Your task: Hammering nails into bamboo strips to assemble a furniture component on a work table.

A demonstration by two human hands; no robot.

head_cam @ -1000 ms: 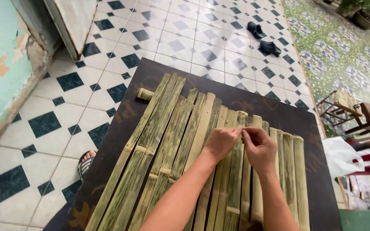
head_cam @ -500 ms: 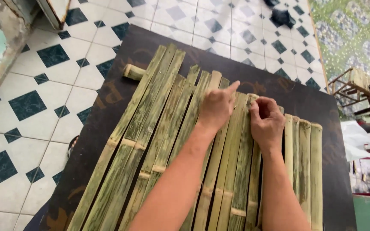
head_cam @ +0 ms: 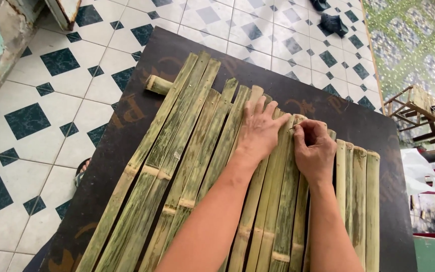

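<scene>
On the dark brown board bench (head_cam: 127, 126), a row of flat green-yellow split bamboo slats (head_cam: 192, 151) already lies side by side, covering most of the middle, with bare board at the far end and both sides. The left hand (head_cam: 259, 132) presses flat, fingers spread, on the slats' far ends. Just right of it, the right hand (head_cam: 315, 151) pinches one slat's tip, grip clenched on it.

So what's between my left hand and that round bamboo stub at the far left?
In the head view, flat bamboo slats fill the stretch from the left hand to the stub, lying on the dark board.
</scene>
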